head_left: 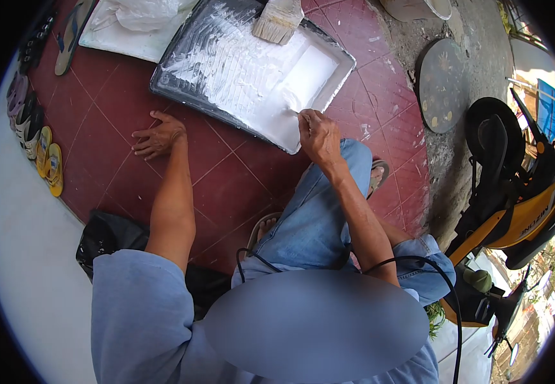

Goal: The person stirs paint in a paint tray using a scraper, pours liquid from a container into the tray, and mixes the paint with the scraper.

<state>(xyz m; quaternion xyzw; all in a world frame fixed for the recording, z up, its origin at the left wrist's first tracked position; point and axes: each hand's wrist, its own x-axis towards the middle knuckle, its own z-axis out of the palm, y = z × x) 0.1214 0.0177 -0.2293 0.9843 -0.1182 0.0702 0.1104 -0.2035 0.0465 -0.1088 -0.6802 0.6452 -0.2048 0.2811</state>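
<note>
A black paint tray (181, 96) holding white paint lies on the red tiled floor. My right hand (319, 136) is closed at the tray's near right part, its fingers pinched round a thin tool (295, 113) whose end dips into the paint; what the tool is cannot be made out. A wide paintbrush (277, 24) with whitish bristles rests over the tray's far edge. My left hand (160, 136) is spread on the floor, left of and below the tray, and holds nothing.
A white sheet or tray with crumpled plastic (138, 14) lies at the upper left. Sandals (48, 160) and shoes line the left wall. A round dark lid (442, 86) and a yellow-black motorbike (520, 217) stand right. A black bag (108, 237) lies near my left arm.
</note>
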